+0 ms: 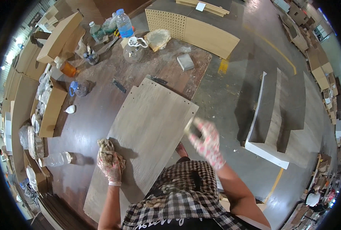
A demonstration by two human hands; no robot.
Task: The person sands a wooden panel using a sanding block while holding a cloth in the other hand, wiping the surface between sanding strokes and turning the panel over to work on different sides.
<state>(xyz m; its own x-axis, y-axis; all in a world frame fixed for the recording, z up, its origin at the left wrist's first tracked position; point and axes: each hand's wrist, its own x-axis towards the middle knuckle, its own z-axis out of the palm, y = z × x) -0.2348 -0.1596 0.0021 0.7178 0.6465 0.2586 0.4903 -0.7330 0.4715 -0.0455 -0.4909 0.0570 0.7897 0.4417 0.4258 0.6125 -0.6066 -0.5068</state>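
A grey wood-grain panel [153, 119] with small holes along its far edge lies slantwise on the brown worktable in front of me. My left hand [112, 170], in a stained pink-patterned white glove, is closed on a crumpled, dirty rag [106, 145] resting on the panel's left side. Beside the panel's right edge, near its far right corner, is my right hand [208, 143] in a matching glove. Its fingers are bent round a small pale piece, which motion blur leaves too unclear to name.
Bottles, including a clear blue-labelled one [125, 26] and an amber one [65, 68], stand along the table's far left. A white block [186, 61] lies near its right edge. Cardboard boxes [52, 111] line the left side. Grey panels [281, 115] stand on the floor to the right.
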